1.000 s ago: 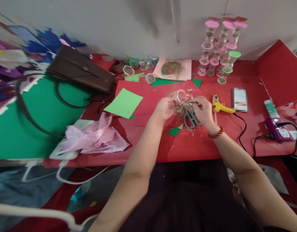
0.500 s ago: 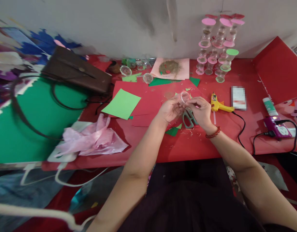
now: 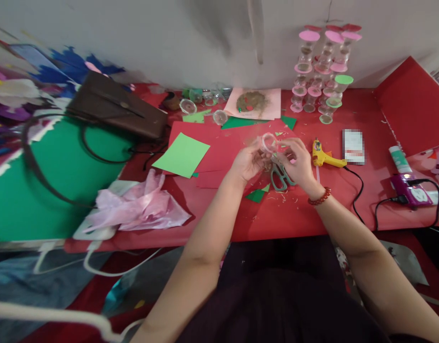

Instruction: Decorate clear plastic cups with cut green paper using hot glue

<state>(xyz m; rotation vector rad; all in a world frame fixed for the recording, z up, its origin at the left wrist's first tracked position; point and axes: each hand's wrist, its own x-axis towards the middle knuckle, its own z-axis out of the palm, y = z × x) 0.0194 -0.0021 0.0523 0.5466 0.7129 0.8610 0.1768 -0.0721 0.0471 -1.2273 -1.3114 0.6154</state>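
Observation:
My left hand (image 3: pixel 250 159) is closed around a clear plastic bottle piece (image 3: pixel 269 143), its round rim tilted up toward me. My right hand (image 3: pixel 296 162) is just right of that rim, fingers bent, thumb and forefinger near the plastic. A small pinkish patch shows at its palm, too small to name. Grey-green-handled scissors (image 3: pixel 278 176) lie on the table below both hands, partly hidden by my right hand. Red paper sheets (image 3: pixel 212 143) are spread beneath, with green scraps (image 3: pixel 255 196) near the scissors.
A yellow glue gun (image 3: pixel 328 158) with a cord lies right of my hands. Stacked clear plastic pieces with pink discs (image 3: pixel 314 90) stand at the back. A light green sheet (image 3: pixel 182 155), pink plastic bag (image 3: pixel 141 207) and brown handbag (image 3: pixel 115 105) are leftward. A purple power adapter (image 3: pixel 412 188) sits right.
The bottle piece has tilted and shifted slightly left, its rim facing more toward me. My right fingers have drawn back a little from the rim. The camera view has shifted slightly.

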